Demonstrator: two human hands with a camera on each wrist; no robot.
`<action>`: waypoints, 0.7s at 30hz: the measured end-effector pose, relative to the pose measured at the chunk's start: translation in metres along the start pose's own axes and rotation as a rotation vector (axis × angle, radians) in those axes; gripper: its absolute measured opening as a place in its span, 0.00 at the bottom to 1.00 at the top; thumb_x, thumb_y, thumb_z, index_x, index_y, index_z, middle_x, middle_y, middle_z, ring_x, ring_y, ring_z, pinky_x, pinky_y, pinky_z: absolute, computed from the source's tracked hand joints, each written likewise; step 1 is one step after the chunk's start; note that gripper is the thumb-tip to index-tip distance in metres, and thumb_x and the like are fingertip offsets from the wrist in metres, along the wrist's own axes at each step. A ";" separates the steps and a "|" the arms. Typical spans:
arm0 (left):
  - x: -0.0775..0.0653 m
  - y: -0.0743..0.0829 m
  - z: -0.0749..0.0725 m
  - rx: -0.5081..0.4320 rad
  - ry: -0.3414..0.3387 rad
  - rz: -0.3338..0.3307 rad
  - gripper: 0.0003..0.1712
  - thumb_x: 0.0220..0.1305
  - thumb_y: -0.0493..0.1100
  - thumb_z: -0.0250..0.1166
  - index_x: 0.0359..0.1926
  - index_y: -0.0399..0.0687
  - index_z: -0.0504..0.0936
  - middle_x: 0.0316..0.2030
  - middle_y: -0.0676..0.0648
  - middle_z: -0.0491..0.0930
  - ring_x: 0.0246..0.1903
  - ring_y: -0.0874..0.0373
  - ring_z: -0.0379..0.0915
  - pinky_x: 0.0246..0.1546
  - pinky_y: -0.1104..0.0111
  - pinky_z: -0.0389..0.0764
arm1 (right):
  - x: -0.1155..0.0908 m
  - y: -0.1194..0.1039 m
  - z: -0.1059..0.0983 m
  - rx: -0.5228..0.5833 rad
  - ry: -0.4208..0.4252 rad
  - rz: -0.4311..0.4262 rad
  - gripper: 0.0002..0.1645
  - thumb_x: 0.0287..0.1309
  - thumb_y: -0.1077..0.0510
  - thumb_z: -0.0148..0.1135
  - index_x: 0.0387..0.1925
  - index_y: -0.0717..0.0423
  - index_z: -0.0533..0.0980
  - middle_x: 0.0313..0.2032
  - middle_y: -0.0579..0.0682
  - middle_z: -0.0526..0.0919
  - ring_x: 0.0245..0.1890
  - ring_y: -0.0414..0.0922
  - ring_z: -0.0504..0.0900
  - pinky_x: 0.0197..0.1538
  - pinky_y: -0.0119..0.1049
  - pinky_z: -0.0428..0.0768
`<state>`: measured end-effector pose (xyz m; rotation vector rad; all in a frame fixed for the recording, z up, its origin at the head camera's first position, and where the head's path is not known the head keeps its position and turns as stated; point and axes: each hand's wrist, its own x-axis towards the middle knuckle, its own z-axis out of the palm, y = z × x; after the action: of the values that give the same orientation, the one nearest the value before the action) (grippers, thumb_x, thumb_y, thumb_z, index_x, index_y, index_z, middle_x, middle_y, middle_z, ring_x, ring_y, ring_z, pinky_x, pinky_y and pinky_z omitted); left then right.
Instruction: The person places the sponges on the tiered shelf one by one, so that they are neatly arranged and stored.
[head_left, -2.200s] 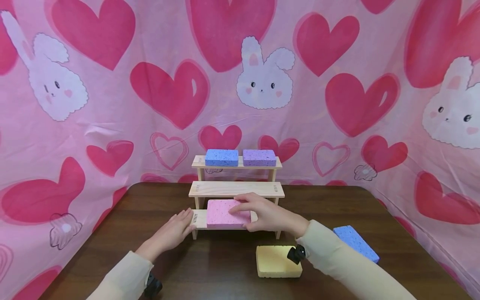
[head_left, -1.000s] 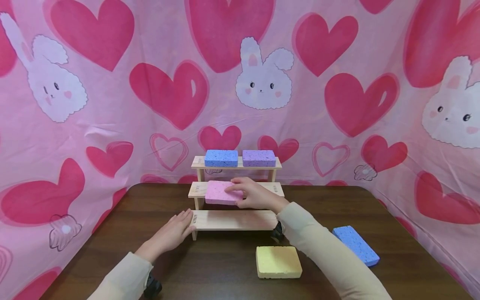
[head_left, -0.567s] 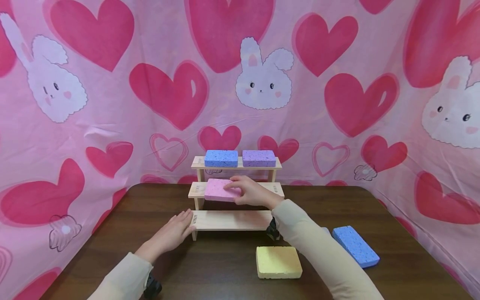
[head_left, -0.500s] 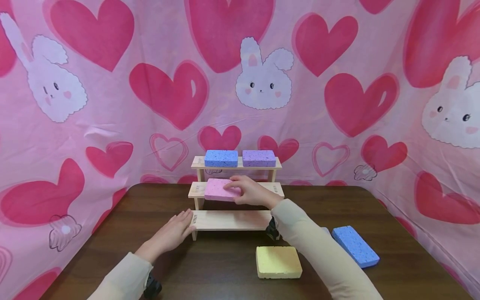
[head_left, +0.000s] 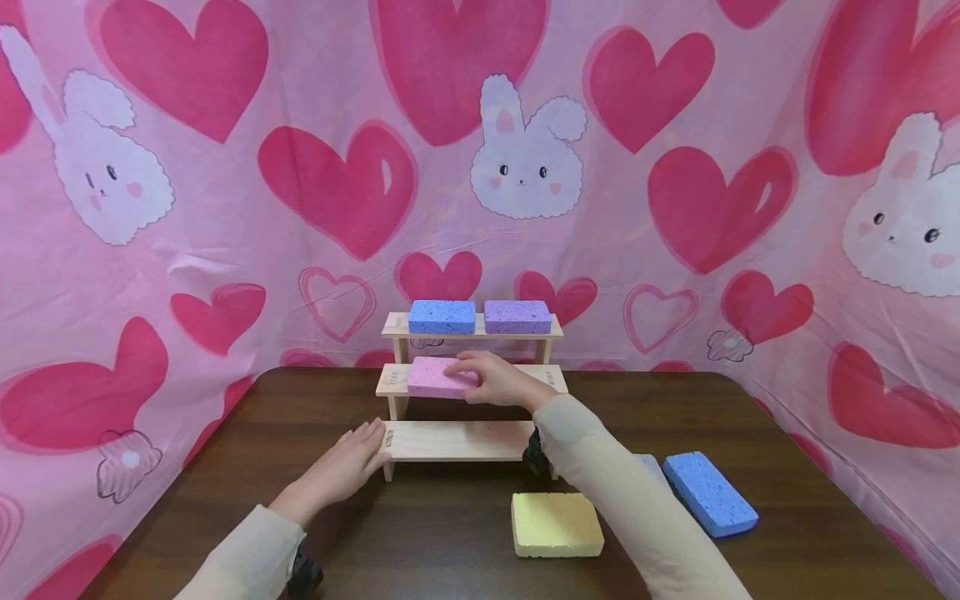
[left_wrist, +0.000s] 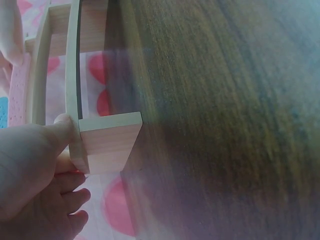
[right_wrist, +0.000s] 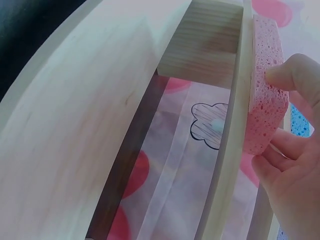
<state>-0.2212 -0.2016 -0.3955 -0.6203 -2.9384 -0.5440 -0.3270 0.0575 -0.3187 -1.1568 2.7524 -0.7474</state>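
A light wooden three-step rack [head_left: 468, 440] stands on the dark wooden table. My right hand [head_left: 498, 382] pinches the right end of a pink sponge [head_left: 433, 377], which lies at the left part of the middle step. In the right wrist view, thumb and fingers bracket the pink sponge [right_wrist: 267, 90] close above the step's edge. My left hand [head_left: 345, 458] rests at the left end of the bottom step, fingers fairly straight. The left wrist view has its thumb [left_wrist: 61, 125] lying against that step's edge. A blue sponge [head_left: 441, 317] and a purple sponge [head_left: 517, 317] sit on the top step.
A yellow sponge [head_left: 557, 525] lies on the table [head_left: 420, 550] in front of the rack. Another blue sponge [head_left: 711, 493] lies to the right, and a pale purplish piece [head_left: 654, 468] beside it is partly hidden by my right sleeve [head_left: 615, 483]. A pink heart-print cloth [head_left: 450, 208] hangs behind.
My right hand has lifted the pink sponge from the bottom step to the middle step and, lately, shifted it slightly back and down onto it. The left hand has stayed in place.
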 end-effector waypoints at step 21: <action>0.001 0.001 -0.001 0.016 -0.027 -0.037 0.32 0.65 0.45 0.56 0.62 0.26 0.62 0.62 0.30 0.59 0.63 0.36 0.52 0.61 0.47 0.53 | 0.010 0.004 0.003 0.016 0.014 0.020 0.26 0.55 0.60 0.63 0.57 0.47 0.74 0.64 0.54 0.63 0.64 0.52 0.58 0.63 0.48 0.59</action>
<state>-0.2216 -0.2004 -0.3939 -0.5776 -2.9815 -0.5195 -0.3357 0.0519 -0.3224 -1.1241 2.7600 -0.7769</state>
